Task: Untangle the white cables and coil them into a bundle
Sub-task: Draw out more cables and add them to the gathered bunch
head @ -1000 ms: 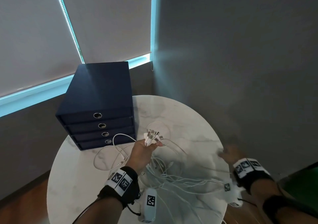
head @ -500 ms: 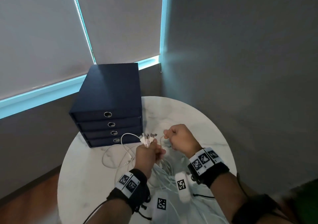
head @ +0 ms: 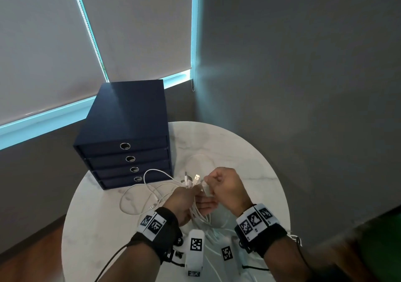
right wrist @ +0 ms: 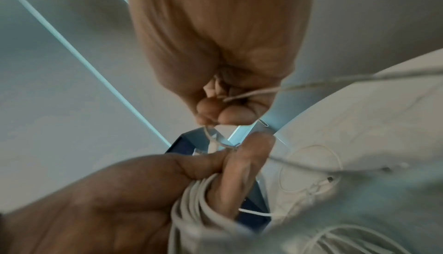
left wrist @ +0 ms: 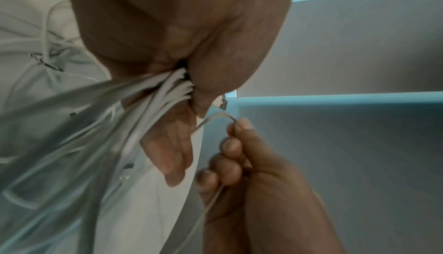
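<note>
Several white cables [head: 201,214] hang in a bunch from my left hand [head: 184,199], which grips them just below their plugs [head: 193,181]; the plug ends stick up above the fist. In the left wrist view the cable bunch [left wrist: 167,89] is squeezed between thumb and fingers. My right hand [head: 223,186] is curled beside it and pinches one thin white cable [right wrist: 251,92] close to the plugs. Loose loops of cable [head: 141,197] trail over the round marble table [head: 249,156].
A dark blue four-drawer box [head: 125,138] stands at the table's back left, with cable loops lying at its foot. A grey wall [head: 303,86] runs close behind and to the right of the table. Window blinds [head: 43,43] hang at the left.
My right hand swung in from the table's right edge to the left hand and took hold of one cable by the plugs. The left hand kept its grip on the bunch.
</note>
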